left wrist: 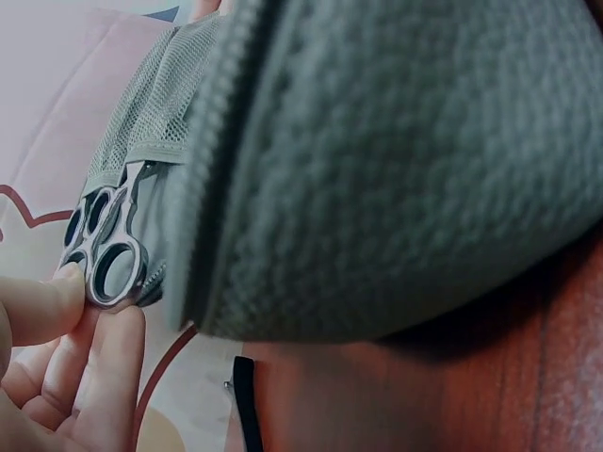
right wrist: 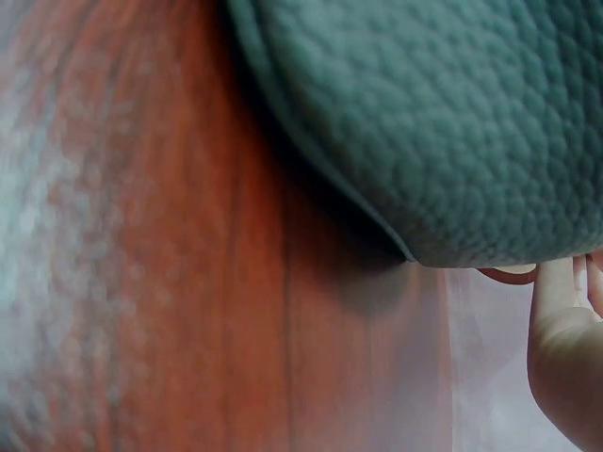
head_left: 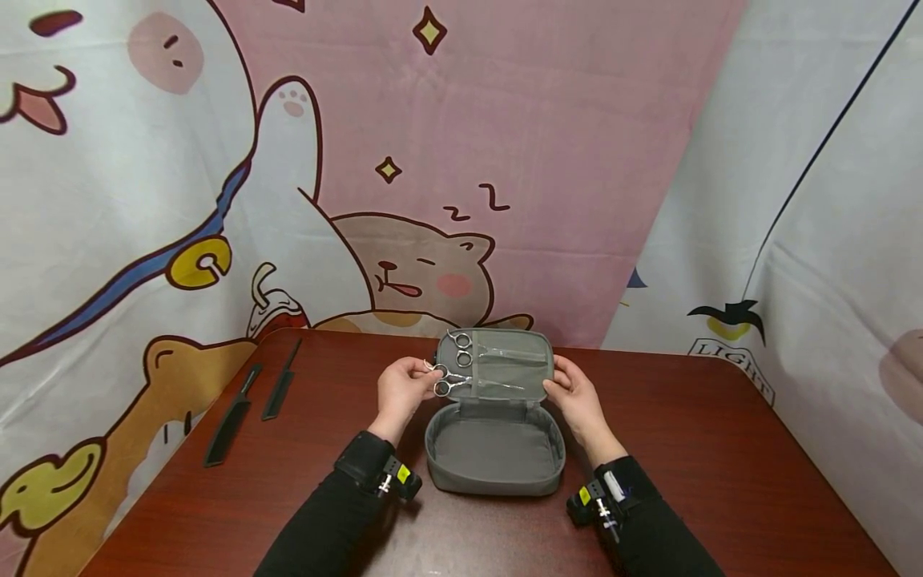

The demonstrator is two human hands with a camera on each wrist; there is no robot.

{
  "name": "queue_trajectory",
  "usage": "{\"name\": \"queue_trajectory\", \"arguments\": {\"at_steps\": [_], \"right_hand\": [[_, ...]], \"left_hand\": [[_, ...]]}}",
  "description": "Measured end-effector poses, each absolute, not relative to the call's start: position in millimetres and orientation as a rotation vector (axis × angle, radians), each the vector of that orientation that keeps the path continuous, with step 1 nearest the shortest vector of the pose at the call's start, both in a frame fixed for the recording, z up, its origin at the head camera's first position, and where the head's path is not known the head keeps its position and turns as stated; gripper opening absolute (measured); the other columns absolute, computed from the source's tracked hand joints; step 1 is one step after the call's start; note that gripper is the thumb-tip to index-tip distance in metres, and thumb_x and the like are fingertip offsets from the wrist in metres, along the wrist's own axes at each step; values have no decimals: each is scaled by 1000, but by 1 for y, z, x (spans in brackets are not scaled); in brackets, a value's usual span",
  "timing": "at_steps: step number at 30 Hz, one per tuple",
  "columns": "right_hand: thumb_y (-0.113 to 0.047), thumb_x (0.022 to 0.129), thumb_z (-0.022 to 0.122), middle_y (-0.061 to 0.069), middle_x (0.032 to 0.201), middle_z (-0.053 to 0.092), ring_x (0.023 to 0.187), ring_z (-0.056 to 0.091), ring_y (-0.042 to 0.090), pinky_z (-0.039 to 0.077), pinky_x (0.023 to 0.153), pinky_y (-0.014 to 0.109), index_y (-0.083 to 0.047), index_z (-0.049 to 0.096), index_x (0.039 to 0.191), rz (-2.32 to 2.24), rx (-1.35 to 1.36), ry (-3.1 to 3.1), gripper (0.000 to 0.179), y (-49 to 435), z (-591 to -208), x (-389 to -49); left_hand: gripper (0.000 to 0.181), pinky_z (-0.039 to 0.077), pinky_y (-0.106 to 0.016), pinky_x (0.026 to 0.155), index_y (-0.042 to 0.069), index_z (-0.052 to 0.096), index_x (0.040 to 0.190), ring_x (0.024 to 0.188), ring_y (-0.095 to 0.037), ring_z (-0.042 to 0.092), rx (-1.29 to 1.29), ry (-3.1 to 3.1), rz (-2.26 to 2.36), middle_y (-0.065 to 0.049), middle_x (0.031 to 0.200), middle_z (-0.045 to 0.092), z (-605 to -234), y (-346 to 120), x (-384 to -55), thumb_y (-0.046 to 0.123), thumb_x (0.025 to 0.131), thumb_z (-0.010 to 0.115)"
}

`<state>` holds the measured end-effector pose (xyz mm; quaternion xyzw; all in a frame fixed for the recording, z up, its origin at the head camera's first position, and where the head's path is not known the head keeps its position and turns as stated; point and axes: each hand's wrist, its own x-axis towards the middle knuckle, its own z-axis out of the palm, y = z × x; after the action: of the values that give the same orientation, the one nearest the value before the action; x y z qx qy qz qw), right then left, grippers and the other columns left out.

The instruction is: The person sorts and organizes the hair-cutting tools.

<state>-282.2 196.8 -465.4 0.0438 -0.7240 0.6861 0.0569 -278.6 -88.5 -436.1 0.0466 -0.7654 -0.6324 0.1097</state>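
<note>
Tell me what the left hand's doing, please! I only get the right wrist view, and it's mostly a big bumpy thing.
Observer: The left hand pinches a pair of scissors.
Operator: Cool! Is the bumpy case open?
Observer: Yes, its lid is raised.
Operator: Is anything else lying on the table?
Observer: Two dark combs lie apart from the case, over on the person's left.

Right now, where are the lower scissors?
In the head view, the left hand pinches the lower scissors at the lid's left side, partly under the mesh.
</note>
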Motion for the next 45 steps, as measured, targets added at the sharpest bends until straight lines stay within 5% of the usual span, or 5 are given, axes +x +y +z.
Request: {"name": "queue_trajectory", "arguments": {"at_steps": [24, 45], "right_hand": [[10, 97, 54, 24, 119, 60, 91, 62, 4, 52, 79, 21, 2, 43, 144, 2075, 131, -2178, 49, 196, -467, -283], [10, 97, 55, 22, 115, 64, 89, 64, 4, 54, 77, 22, 4, 45, 142, 2074, 146, -2175, 47, 198, -468, -284]], "left_hand": [[16, 58, -31, 56, -1, 66, 81, 60, -23, 71, 76, -2344, -1771, -8, 71, 68, -429, -67, -276, 8, 83, 80], [15, 54, -27, 53, 3, 71, 81, 58, -13, 68, -34, -2508, -1470, -2, 69, 68, -425, -75, -279, 13, 82, 82]]}}
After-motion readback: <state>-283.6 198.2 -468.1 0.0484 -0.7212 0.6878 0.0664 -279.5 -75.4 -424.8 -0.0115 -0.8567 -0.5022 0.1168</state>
